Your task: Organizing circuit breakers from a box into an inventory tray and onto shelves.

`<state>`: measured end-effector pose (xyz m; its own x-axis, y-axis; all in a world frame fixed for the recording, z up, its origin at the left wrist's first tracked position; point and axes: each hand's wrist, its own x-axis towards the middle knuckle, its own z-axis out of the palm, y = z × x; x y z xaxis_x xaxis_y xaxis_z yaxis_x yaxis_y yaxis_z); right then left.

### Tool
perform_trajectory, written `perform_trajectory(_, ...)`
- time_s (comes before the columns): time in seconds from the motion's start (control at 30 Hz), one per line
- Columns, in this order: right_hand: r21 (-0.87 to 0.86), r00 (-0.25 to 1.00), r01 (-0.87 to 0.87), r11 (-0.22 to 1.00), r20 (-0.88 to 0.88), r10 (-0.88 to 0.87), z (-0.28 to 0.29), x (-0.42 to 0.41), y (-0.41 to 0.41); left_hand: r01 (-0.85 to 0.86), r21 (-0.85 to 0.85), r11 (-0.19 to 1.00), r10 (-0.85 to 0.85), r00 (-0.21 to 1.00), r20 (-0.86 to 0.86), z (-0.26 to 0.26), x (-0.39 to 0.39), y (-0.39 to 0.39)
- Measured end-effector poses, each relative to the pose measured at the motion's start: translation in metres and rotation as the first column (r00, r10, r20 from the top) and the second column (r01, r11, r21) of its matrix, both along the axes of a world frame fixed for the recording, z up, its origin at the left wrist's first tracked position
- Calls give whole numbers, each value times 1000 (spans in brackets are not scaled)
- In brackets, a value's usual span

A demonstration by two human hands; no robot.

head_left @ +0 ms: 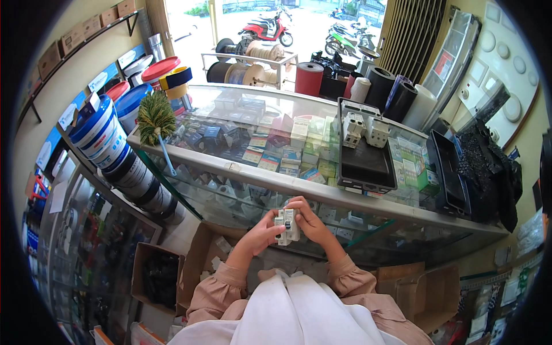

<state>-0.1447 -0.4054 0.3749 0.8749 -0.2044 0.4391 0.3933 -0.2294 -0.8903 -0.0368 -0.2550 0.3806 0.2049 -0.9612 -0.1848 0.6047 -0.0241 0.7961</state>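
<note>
Between my two hands, in front of the glass counter's near edge, is a white miniature circuit breaker [289, 224] with a dark switch; it may be more than one unit side by side. My left hand [261, 235] grips its left side, the thumb lying across the front near the switch. My right hand [309, 222] holds its top and right side with bent fingers. On the counter to the right, a black plastic tray [366, 168] bears several more white circuit breakers [354, 127] at its far end.
The glass display counter [258, 172] spans the front, with a green-bristled brush [157, 118] at its left. A second black tray [448, 168] and black plastic bags [491, 172] lie right. Open cardboard boxes [157, 276] stand low left and right [431, 293]. Stacked paint buckets [103, 133] rise at left.
</note>
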Motion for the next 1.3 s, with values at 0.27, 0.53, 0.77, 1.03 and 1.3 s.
perform_trajectory(0.27,-95,990,99,991,114,-88,23,-17,-4,40,18,999,-40,998,-45,15,-13,-16)
perform_trajectory(0.53,-200,965,261,944,58,-255,63,-47,-9,43,43,998,-49,989,142,43,-20,-40)
perform_trajectory(0.77,-476,917,399,784,192,-350,111,-79,-24,59,-22,998,-51,964,262,90,-35,-68)
perform_trajectory(1.03,-767,885,416,488,220,-410,163,-105,-39,192,-73,979,-160,934,319,112,-50,-108)
perform_trajectory(1.3,-763,921,329,556,131,-366,196,-108,-113,329,94,940,-342,911,232,139,-47,-165)
